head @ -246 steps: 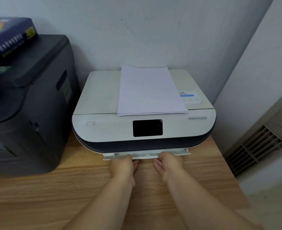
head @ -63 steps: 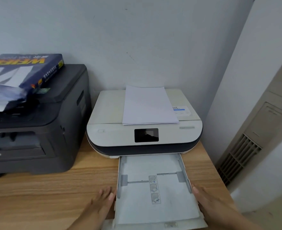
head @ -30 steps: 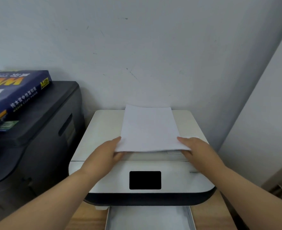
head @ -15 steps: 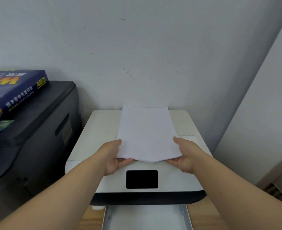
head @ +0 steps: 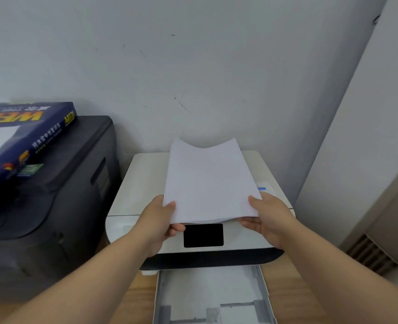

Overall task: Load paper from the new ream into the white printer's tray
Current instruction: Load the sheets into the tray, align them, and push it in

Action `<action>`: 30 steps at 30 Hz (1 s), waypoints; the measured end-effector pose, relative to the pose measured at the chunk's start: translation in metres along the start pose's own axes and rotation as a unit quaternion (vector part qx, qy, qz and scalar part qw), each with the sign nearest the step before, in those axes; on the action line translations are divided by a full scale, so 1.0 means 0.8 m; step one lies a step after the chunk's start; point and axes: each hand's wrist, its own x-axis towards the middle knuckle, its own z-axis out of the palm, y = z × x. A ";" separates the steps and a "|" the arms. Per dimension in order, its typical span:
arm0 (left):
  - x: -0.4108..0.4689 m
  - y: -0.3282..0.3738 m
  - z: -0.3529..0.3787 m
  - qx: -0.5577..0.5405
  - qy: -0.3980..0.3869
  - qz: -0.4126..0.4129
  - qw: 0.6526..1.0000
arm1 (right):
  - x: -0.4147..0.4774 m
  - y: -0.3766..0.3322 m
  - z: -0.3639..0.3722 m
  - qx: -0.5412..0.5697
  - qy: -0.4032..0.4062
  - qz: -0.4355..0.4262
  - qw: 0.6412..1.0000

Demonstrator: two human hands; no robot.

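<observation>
A thin stack of white paper (head: 207,181) is lifted off the lid of the white printer (head: 142,183), its far edge sagging in the middle. My left hand (head: 158,223) grips the stack's near left corner and my right hand (head: 268,218) grips the near right corner, thumbs on top. Below the printer's dark front, the tray (head: 212,298) is pulled out over the wooden table, with its guides showing and no paper in it. The opened blue ream (head: 22,136) lies on the black printer at the left.
A large black printer (head: 53,206) stands left of the white one. The wall is close behind, and a beige unit with a vent grille (head: 371,253) stands at the right. The wooden table (head: 137,298) shows beside the tray.
Both hands have closed on the paper stack's near corners and lifted it off the white printer's lid toward me. The tray was pulled out earlier.
</observation>
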 end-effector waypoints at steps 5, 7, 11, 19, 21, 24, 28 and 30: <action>-0.057 -0.024 -0.014 0.004 -0.018 0.038 0.999 | -0.062 0.035 -0.001 0.001 0.001 -0.046 0.999; -0.081 -0.039 -0.017 0.021 -0.022 0.050 0.998 | -0.088 0.052 -0.003 0.000 -0.001 -0.063 0.998; -0.135 -0.078 -0.022 0.016 -0.022 0.053 0.998 | -0.136 0.094 -0.013 0.002 -0.005 -0.074 0.997; -0.270 -0.185 -0.021 0.025 -0.025 0.048 0.998 | -0.252 0.202 -0.045 0.004 -0.010 -0.037 0.999; -0.307 -0.212 -0.021 0.025 -0.028 0.044 0.998 | -0.283 0.234 -0.056 0.001 -0.009 -0.020 1.000; -0.359 -0.246 -0.021 0.029 -0.028 0.005 0.999 | -0.330 0.272 -0.070 0.008 -0.011 0.028 1.000; -0.412 -0.274 -0.020 -0.006 0.012 -0.010 1.000 | -0.383 0.301 -0.081 0.044 -0.014 0.052 0.998; -0.431 -0.287 -0.022 -0.005 0.031 -0.014 0.999 | -0.400 0.310 -0.086 0.019 0.006 0.025 0.999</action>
